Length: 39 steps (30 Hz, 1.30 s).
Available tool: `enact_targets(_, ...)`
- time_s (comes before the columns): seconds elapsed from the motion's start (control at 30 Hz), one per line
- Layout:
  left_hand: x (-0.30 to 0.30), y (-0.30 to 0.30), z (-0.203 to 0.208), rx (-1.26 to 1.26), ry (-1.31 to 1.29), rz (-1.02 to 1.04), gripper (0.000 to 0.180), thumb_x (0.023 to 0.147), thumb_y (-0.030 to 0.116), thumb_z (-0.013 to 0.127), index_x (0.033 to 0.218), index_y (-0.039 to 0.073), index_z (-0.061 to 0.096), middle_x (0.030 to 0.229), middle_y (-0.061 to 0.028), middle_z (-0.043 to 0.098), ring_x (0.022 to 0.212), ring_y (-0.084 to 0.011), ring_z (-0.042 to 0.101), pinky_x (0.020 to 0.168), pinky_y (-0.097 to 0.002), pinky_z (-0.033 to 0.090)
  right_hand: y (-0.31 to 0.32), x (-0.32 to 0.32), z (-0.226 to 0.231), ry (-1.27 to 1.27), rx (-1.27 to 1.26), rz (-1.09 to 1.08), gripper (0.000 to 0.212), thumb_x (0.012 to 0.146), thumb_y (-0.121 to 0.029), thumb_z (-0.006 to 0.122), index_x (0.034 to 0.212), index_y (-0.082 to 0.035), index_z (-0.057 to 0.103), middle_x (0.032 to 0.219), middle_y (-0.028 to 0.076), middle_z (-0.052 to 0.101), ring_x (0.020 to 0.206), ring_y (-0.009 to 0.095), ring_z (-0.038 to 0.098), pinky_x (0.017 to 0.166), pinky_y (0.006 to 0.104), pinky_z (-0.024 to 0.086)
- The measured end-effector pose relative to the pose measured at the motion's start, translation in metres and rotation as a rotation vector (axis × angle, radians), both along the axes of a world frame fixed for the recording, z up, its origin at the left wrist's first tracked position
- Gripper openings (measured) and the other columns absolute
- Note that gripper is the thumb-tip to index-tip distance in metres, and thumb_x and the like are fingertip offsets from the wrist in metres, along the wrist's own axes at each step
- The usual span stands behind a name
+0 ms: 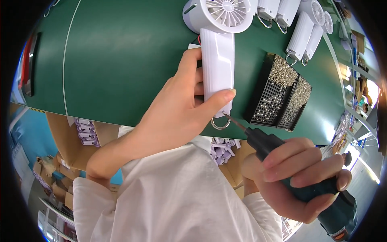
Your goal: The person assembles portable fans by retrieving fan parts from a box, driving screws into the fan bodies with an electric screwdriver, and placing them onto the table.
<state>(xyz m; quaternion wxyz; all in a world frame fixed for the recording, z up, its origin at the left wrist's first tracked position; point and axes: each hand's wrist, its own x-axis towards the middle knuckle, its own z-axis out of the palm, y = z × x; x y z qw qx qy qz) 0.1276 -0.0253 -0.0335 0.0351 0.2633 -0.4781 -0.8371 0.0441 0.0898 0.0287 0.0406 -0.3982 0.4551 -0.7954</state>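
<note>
My left hand (183, 97) is closed around the pale handle of a handheld fan (217, 60), its thumb pressed across the lower end. The fan's round grille head points away from me, and a metal ring (221, 123) hangs at its near end. A bit of red wire shows beside the handle. In my right hand (298, 177) is a dark green and black electric screwdriver (268, 143), tilted. Its thin bit reaches the handle's end next to the ring; whether it sits in a screw is too small to tell.
To the right stands a black screw tray (278, 94) with two sections of small screws. More handheld fans (302, 34) lie at the far right of the green table (121, 60). Below the table edge, cardboard boxes (64, 141) hold fan parts. A red and black object (30, 64) lies far left.
</note>
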Motion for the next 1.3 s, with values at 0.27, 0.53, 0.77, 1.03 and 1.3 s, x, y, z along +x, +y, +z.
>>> enact_targets(0.27,0.000,-0.001,0.000,-0.004,0.008,-0.029,0.053,0.092,0.006,0.058,0.131,-0.001,0.023,0.108,-0.0164,0.061,0.096,-0.0174,0.062,0.080,-0.0301,0.052,-0.007,0.010,-0.006,0.052,0.040,-0.034,0.029,0.091,-0.026,0.048,0.104,-0.001,0.040,0.065,0.008,0.042,0.035,0.018,0.038,0.032,0.0323,0.039)
enact_targets(0.53,0.001,0.001,-0.002,-0.032,-0.013,-0.046,0.052,0.092,0.007,0.057,0.131,-0.001,0.023,0.109,-0.0162,0.060,0.096,-0.0175,0.062,0.079,-0.0301,0.053,-0.008,0.007,-0.014,0.144,0.090,-0.002,0.028,0.090,-0.024,0.052,0.102,-0.004,0.038,0.064,0.009,0.047,0.037,0.020,0.046,0.032,0.0320,0.046)
enact_targets(0.77,0.001,-0.002,0.006,0.033,-0.039,-0.082,0.050,0.090,0.003,0.058,0.128,0.000,0.026,0.119,-0.0168,0.057,0.105,-0.0217,0.061,0.082,-0.0311,0.052,0.006,0.009,-0.008,0.228,-0.027,0.050,0.036,0.089,-0.027,0.053,0.109,-0.001,0.038,0.064,0.007,0.048,0.034,0.017,0.046,0.031,0.0290,0.046)
enact_targets(1.03,0.006,0.021,0.007,-0.030,0.206,0.176,0.049,0.088,-0.001,0.054,0.125,0.001,0.023,0.125,-0.0267,0.049,0.095,-0.0222,0.062,0.082,-0.0341,0.052,0.013,-0.003,-0.001,-0.055,-0.205,-0.058,0.025,0.090,-0.022,0.051,0.095,-0.003,0.036,0.061,0.003,0.043,0.031,0.011,0.040,0.026,0.0224,0.040)
enact_targets(1.3,0.010,-0.009,0.009,-0.556,0.009,0.397,0.036,0.090,0.003,0.053,0.120,0.000,0.034,0.110,-0.0198,0.055,0.071,-0.0143,0.053,0.063,-0.0250,0.042,0.033,-0.020,0.015,0.081,-0.211,-0.158,0.022,0.089,-0.023,0.053,0.088,-0.002,0.046,0.066,0.003,0.045,0.036,0.011,0.041,0.037,0.0238,0.037)
